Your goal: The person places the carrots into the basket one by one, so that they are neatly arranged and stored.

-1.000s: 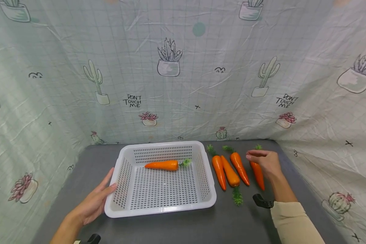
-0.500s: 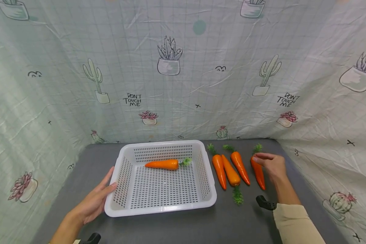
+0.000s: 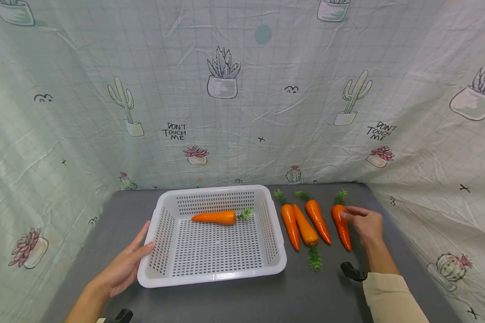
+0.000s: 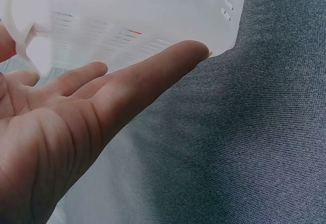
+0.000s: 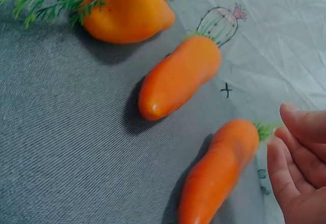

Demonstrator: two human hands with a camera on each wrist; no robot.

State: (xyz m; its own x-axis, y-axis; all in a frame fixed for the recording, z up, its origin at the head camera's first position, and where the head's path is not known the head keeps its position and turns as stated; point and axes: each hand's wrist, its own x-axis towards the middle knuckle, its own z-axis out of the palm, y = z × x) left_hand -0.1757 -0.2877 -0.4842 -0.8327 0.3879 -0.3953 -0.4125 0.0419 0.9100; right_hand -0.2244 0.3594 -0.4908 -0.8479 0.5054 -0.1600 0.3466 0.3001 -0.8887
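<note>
My left hand holds the left side of a white perforated plastic basket, thumb over the rim and long fingers along the outer wall. In the left wrist view, one straight finger touches that wall. Inside the basket lies one orange carrot with a green leafy top. My right hand hovers beside the rightmost carrot, its fingers loosely bent with nothing between them. The right wrist view has this carrot lying on the grey surface, apart from the fingertips.
Between basket and rightmost carrot lie a left carrot, a reversed carrot with its leaves toward me, and another carrot. All rest on a grey cloth-covered table. A printed curtain hangs behind and on both sides.
My right hand has moved rightward and slightly nearer, from over the rightmost carrot to its right side, uncovering its upper part. The left hand and basket have stayed in place.
</note>
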